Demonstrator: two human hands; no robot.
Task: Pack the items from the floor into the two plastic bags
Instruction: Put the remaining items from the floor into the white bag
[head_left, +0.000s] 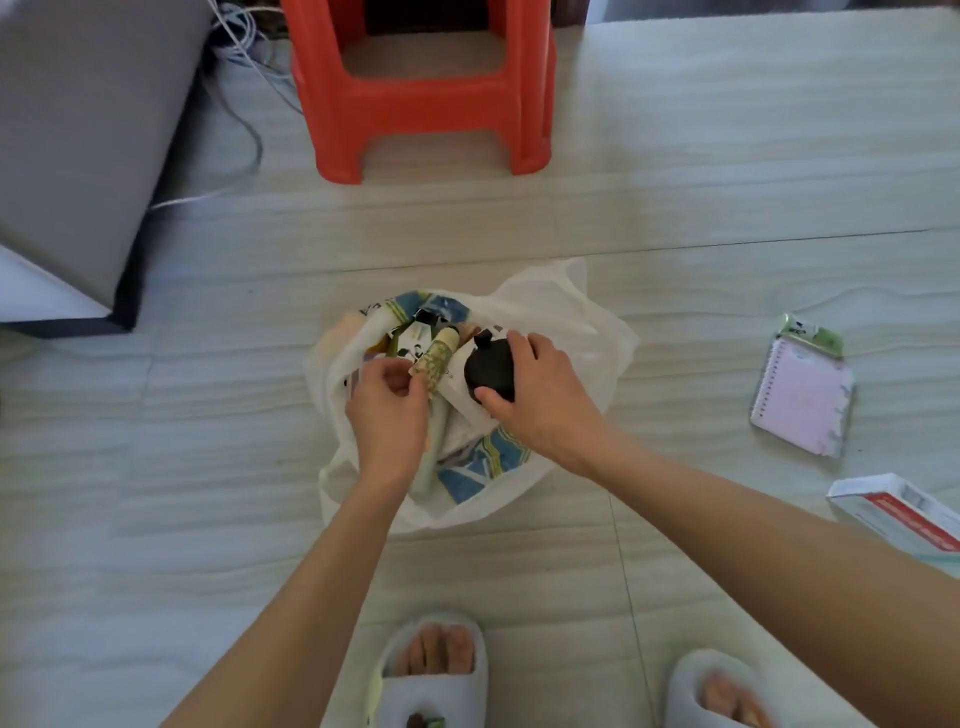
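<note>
Right hand (540, 395) fingers clamped round black object (488, 371) over plastic bag (571, 322); left hand (387, 405) fingers pinching tube (434, 361)

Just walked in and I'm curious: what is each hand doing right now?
Left hand: fingers curled, pinching the patterned tube over the plastic bag.
Right hand: gripping the round black object over the same bag.

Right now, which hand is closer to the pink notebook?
Right. The right hand is over the bag, nearer the notebook; the left hand is farther away.
</note>
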